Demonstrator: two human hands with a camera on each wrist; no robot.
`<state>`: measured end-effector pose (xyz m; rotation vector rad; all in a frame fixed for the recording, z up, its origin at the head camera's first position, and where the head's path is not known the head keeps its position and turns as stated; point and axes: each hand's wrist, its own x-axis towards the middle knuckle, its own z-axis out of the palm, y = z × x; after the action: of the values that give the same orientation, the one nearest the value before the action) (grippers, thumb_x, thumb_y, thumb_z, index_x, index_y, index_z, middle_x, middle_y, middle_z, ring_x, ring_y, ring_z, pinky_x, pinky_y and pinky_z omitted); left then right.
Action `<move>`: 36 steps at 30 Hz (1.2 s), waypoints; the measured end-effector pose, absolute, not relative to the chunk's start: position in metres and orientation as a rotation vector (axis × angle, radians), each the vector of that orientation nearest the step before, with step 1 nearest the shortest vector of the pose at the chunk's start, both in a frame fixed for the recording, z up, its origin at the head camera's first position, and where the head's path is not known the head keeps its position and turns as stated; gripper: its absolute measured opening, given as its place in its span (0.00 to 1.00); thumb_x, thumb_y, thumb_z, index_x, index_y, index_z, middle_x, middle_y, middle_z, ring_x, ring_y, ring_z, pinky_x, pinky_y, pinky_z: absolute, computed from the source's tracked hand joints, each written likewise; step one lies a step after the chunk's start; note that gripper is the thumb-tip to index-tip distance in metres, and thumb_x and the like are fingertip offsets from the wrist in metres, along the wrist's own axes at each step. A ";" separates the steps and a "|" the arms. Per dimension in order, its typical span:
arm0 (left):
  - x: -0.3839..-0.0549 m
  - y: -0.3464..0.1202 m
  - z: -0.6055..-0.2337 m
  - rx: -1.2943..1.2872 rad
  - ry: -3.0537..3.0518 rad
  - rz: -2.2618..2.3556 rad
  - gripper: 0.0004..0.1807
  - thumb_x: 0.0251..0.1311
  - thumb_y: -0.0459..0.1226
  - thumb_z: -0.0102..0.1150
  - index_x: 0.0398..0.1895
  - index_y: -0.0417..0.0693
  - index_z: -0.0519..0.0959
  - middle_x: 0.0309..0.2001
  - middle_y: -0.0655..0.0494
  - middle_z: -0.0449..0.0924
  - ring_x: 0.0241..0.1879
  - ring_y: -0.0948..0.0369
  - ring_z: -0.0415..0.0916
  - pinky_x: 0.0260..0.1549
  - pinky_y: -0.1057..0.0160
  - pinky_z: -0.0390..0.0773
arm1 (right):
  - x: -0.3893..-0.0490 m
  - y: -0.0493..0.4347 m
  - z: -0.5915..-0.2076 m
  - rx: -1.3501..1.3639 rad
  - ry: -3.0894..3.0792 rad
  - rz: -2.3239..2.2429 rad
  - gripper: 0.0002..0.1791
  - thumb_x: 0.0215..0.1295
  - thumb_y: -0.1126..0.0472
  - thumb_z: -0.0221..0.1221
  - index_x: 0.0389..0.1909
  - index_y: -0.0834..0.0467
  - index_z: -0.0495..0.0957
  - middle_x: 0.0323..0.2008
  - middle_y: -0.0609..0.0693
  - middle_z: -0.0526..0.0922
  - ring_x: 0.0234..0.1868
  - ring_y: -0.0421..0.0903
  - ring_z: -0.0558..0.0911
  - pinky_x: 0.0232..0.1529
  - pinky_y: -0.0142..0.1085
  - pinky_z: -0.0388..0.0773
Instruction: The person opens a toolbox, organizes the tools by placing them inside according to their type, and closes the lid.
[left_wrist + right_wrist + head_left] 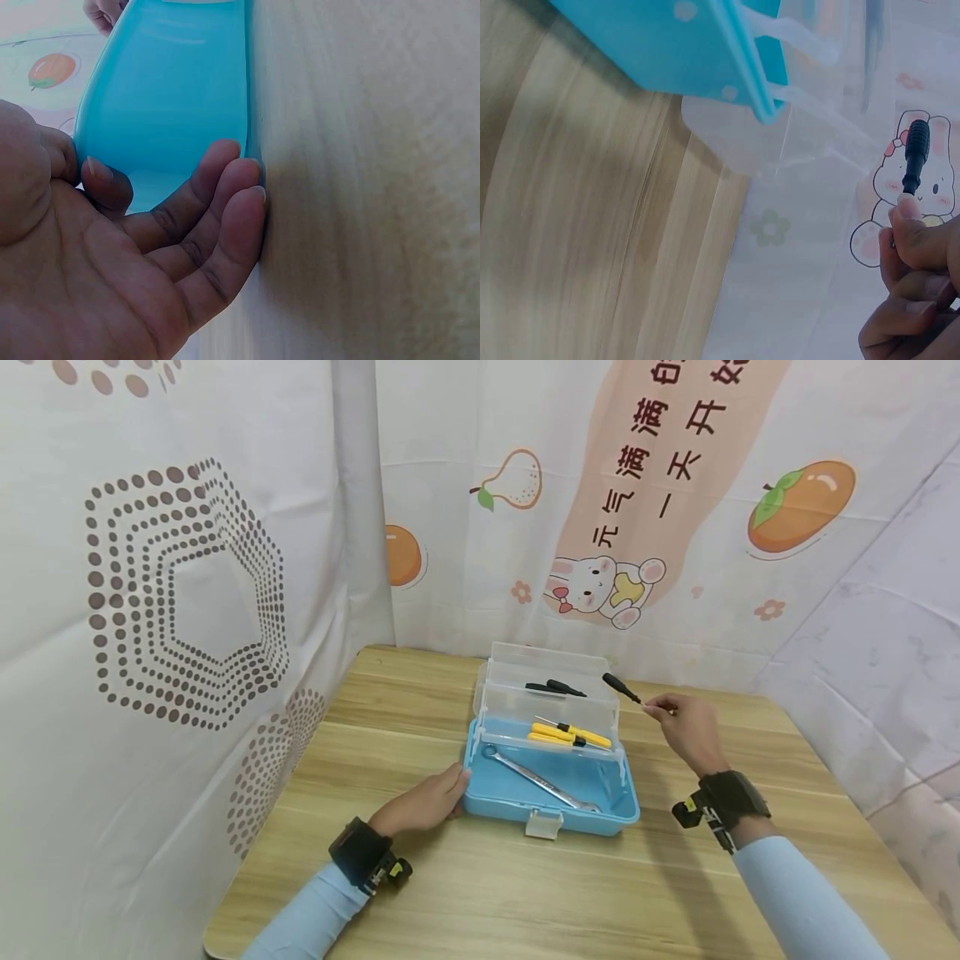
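Note:
A light-blue toolbox (pixel 498 810) stands on the table with its clear lid and trays folded up and back. At its left end my left hand (pixel 427 802) holds the rim, with several fingertips (pixel 238 214) against the side wall. Right of the raised trays, my right hand (pixel 688 731) pinches a black-handled screwdriver (pixel 621 687) by its thin shaft, the handle (pixel 917 146) pointing away from the hand. A silver combination wrench (pixel 543 782) lies slantwise in the box bottom. Yellow-handled screwdrivers (pixel 551 732) rest in the lower clear tray, black-handled tools (pixel 566 687) in the upper one.
The wood-grain table (pixel 420 893) extends around the box on all sides. A printed curtain (pixel 450 527) hangs behind its far edge, with more cloth at left and right. A white latch (pixel 543 824) hangs down at the box's front.

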<state>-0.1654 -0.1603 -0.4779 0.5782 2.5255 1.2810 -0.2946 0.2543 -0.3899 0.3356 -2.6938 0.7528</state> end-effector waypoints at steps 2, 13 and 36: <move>-0.165 -0.160 -0.478 0.578 2.531 1.276 0.24 0.85 0.52 0.23 0.50 0.46 0.67 0.29 0.54 0.74 0.28 0.62 0.71 0.32 0.61 0.73 | -0.296 0.251 -0.389 0.341 -2.698 0.755 0.11 0.73 0.58 0.64 0.38 0.64 0.86 0.33 0.59 0.87 0.24 0.46 0.70 0.24 0.37 0.63; -0.166 -0.159 -0.475 0.565 2.527 1.279 0.23 0.85 0.52 0.23 0.49 0.46 0.67 0.29 0.52 0.74 0.27 0.61 0.70 0.31 0.61 0.72 | -0.305 0.236 -0.387 0.382 -2.684 0.784 0.08 0.72 0.62 0.64 0.37 0.63 0.87 0.32 0.58 0.86 0.29 0.49 0.73 0.27 0.37 0.66; -0.164 -0.159 -0.472 0.550 2.507 1.291 0.24 0.85 0.51 0.23 0.53 0.43 0.68 0.28 0.53 0.73 0.27 0.61 0.70 0.30 0.62 0.72 | -0.317 0.204 -0.388 0.460 -2.695 0.795 0.07 0.73 0.67 0.62 0.39 0.66 0.87 0.37 0.62 0.87 0.32 0.53 0.76 0.28 0.39 0.68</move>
<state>-0.1635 -0.1592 -0.4717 0.5500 2.5072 1.2907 -0.3171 0.2038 -0.3882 0.4601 -2.6950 0.7951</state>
